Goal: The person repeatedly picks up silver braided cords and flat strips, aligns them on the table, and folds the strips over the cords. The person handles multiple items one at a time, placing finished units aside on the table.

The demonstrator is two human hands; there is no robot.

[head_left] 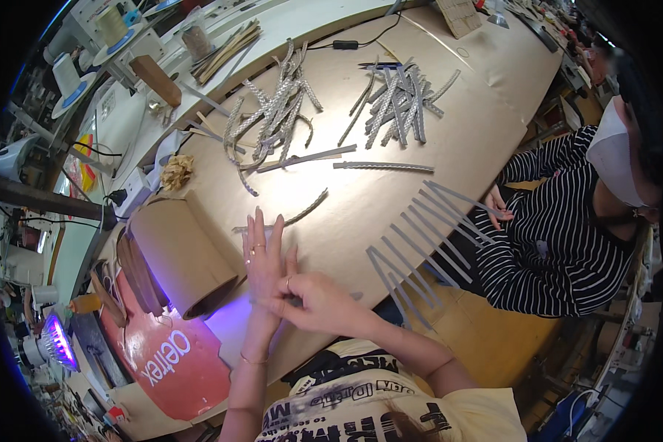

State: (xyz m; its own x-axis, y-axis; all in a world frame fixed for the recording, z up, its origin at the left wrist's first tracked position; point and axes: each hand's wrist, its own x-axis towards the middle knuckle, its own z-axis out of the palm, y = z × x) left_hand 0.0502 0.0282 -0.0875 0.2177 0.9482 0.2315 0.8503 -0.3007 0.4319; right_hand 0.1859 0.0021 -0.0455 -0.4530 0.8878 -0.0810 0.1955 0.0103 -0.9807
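My left hand [264, 254] lies over the table with its fingers stretched out. My right hand [318, 300] is against the left hand near the wrist, its fingers curled; whatever they may hold is hidden. Just beyond the left fingertips lies a curved braided strip [309, 208], and a short pale strip [241, 229] shows beside the fingers. Farther off, a straight grey strip with a braided edge [383, 167] rests alone. Behind it are a heap of pale braided strips [281, 110] and a pile of crossed grey and braided strips [405, 107].
Left of my hands stands a brown cardboard roll [177, 254] beside a red board [173, 361]. Several grey strips [420, 243] line the table's right edge, where a co-worker's hand [498, 206] touches one. A purple-lit lamp [57, 342] is at the left.
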